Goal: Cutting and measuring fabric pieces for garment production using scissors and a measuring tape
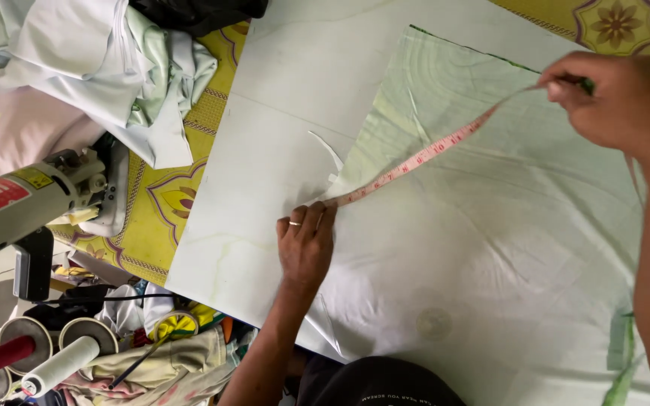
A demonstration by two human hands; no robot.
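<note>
Item one, nearest me: thread spools (62,353) at lower left, one white, one red, among crumpled cloth scraps (167,361). Item two: the cutter (24,199), a pale green motor housing with a red label and a yellow one, at the left edge. Item three: my left hand (306,244), ring on one finger, fingers together and pressed flat, pinning the near end of the tape (415,159) against the fabric (505,248) at its left corner. Item four: the fabric itself, pale green-white, spread across a white board (280,120) and covering its right half. Item five: the tape, pink with printed marks, runs taut and diagonal from the left hand up to the right, lifted off the cloth toward its far end. Item six: my right hand (615,98), closed in a pinch on the tape's far end near the fabric's upper edge. Item seven, farthest: a heap of white and mint garments (107,68) at upper left, resting on a yellow patterned mat (167,203).
</note>
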